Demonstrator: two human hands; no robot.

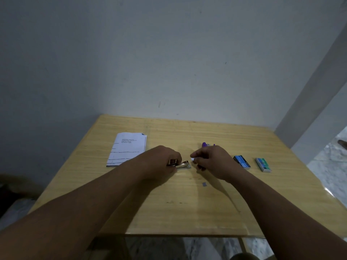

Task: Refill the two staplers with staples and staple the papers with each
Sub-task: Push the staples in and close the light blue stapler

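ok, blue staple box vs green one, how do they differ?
The blue box lies nearer the right hand; the green box lies farther right. Blue shows a white "10"; green's print is too small to read. Both lie flat on the table, similar size, angled alike.

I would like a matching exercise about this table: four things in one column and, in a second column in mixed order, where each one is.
Things:
1. papers
2. metal stapler
3. purple stapler
4. green staple box

Places:
A. farthest to the right on the table
B. in the grip of the left hand
C. flat on the left part of the table
D. partly hidden behind the right hand

Pairs: 1-C, 2-B, 3-D, 4-A
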